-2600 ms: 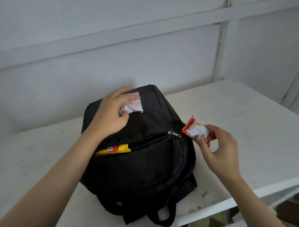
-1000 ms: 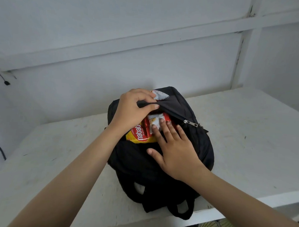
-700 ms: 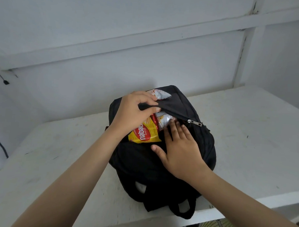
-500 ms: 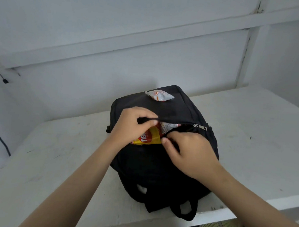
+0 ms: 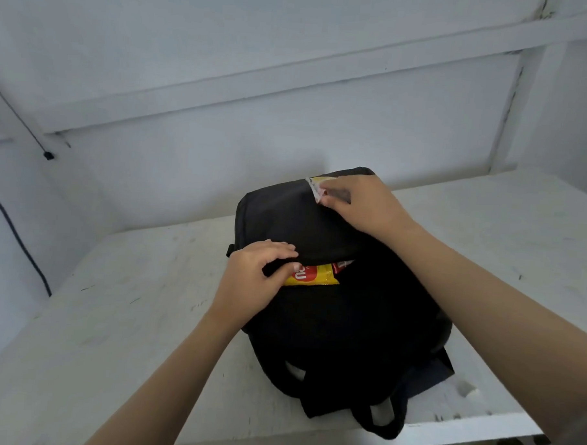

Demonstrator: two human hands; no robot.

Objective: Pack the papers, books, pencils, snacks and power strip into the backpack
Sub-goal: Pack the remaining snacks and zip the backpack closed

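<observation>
- The black backpack lies on the white counter, with its straps hanging at the near edge; a zip pocket gapes open across its middle
- The left hand has its grip closed on the upper lip of that opening; the fingers curl over the fabric and the thumb sits beneath it
- A yellow snack packet pokes out of the opening, just beside the left thumb; a red packet shows at its right end, mostly hidden under the lip
- The right hand is on the far top of the backpack; its grip is closed on a small white packet, the fingertips pinching it; this packet lies on top of the bag, outside it
- A dark cable hangs down the wall at the left
</observation>
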